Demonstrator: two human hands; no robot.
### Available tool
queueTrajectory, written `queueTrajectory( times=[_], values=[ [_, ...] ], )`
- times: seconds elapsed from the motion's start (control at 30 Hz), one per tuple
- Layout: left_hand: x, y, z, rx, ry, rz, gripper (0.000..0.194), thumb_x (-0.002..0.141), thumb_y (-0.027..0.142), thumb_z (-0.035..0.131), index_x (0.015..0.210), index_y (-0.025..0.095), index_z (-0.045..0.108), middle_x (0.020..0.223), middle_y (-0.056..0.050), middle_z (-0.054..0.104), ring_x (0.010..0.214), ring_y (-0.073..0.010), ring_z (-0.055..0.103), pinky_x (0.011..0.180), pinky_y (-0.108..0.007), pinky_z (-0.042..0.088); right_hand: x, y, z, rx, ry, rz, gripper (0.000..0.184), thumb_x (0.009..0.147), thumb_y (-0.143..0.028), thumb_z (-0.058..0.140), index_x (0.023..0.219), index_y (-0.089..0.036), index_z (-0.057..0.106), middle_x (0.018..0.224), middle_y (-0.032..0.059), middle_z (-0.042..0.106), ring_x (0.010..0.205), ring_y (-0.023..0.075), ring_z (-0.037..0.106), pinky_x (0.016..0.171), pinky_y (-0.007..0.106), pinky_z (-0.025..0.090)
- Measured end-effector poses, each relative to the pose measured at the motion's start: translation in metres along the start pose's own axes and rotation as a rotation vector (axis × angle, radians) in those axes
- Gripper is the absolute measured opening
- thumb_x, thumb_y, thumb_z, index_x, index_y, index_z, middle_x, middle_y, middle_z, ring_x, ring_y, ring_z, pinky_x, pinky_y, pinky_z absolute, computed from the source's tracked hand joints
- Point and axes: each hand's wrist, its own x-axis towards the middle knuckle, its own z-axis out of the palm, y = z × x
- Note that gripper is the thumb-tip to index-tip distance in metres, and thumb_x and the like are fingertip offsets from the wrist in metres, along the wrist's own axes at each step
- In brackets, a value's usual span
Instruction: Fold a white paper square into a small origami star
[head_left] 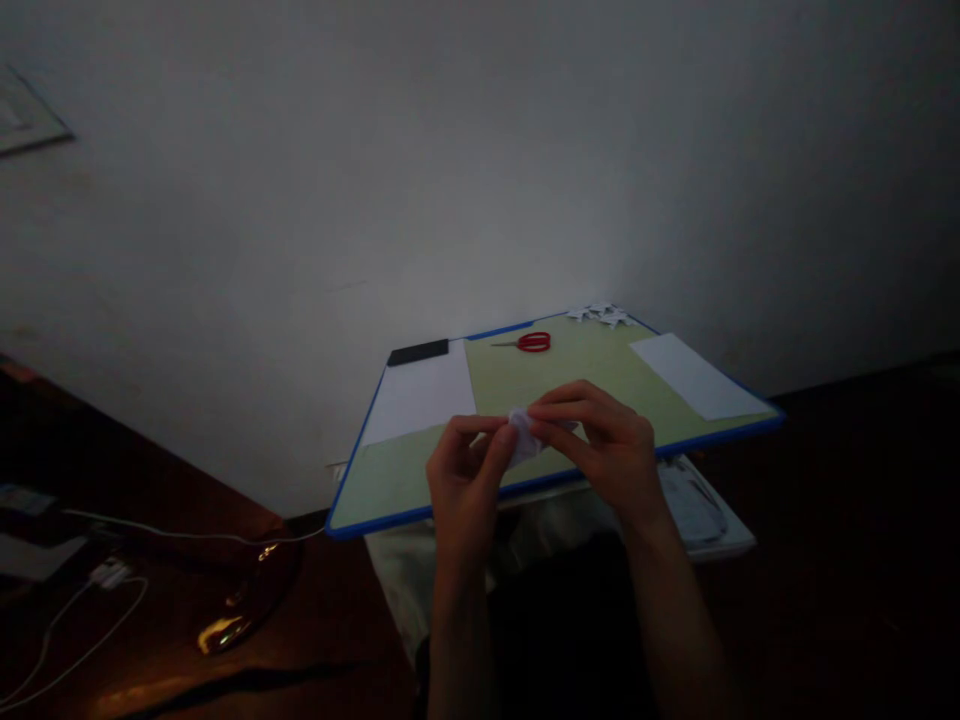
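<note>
A small piece of folded white paper (pixel 523 437) is pinched between both hands above the near edge of the table. My left hand (pixel 471 472) grips its left side with thumb and index finger. From the other side my right hand (pixel 600 440) closes its fingertips on the paper; part of it is hidden behind those fingers. Beyond the hands, red-handled scissors (pixel 534 342) lie with their blades pointing left. Several folded white paper pieces (pixel 602 314) with pointed corners are heaped at the far right corner.
The pale green tabletop (pixel 517 380) has a blue rim. White sheets lie at its left (pixel 420 395) and right (pixel 697 375). A dark flat object (pixel 418 352) rests at the far left corner, near the wall. White cables (pixel 195 535) run at lower left.
</note>
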Motion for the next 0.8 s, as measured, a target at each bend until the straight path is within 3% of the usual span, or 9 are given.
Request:
queueTrajectory(
  times=[0.17,0.3,0.47,0.8],
  values=[
    [0.0003,0.0021,0.0018,0.039,0.028,-0.01,0.013,0.085,0.026,0.087,0.091,0.021,0.077,0.085,-0.001,0.079,0.078,-0.0139,0.077,0.072,-0.022,0.06,0.0015,-0.0044,-0.0008,-0.03,0.002,-0.03,0.026,0.089,-0.009,0.081,0.102,-0.032,0.083,0.097,-0.0009,0.074,0.09,0.0153,0.069,0.077,0.031,0.056],
    [0.0003,0.003,0.0009,0.065,0.045,-0.038,0.031,0.082,0.027,0.09,0.112,0.025,0.081,0.083,0.0,0.08,0.076,-0.013,0.076,0.075,-0.022,0.06,0.0015,-0.005,-0.0012,-0.06,0.008,-0.025,0.024,0.089,-0.011,0.082,0.102,-0.031,0.083,0.096,-0.0009,0.074,0.089,0.0151,0.069,0.076,0.03,0.056],
    [0.0,0.0012,-0.0018,0.069,0.021,-0.102,0.013,0.082,0.029,0.089,0.093,0.023,0.086,0.093,-0.005,0.084,0.085,-0.0166,0.077,0.079,-0.025,0.061,0.0002,-0.0047,-0.0028,-0.08,-0.009,-0.018,0.021,0.09,-0.014,0.082,0.102,-0.031,0.083,0.095,-0.0004,0.073,0.088,0.0161,0.069,0.076,0.032,0.057],
    [-0.0023,-0.0017,-0.0025,0.045,0.036,-0.094,0.016,0.081,0.026,0.089,0.097,0.024,0.086,0.093,-0.005,0.084,0.084,-0.0169,0.077,0.079,-0.026,0.061,-0.0009,-0.0058,0.0024,-0.138,0.02,-0.042,0.016,0.092,-0.016,0.08,0.099,-0.03,0.082,0.093,0.0006,0.073,0.086,0.0172,0.069,0.077,0.034,0.058]
  ],
)
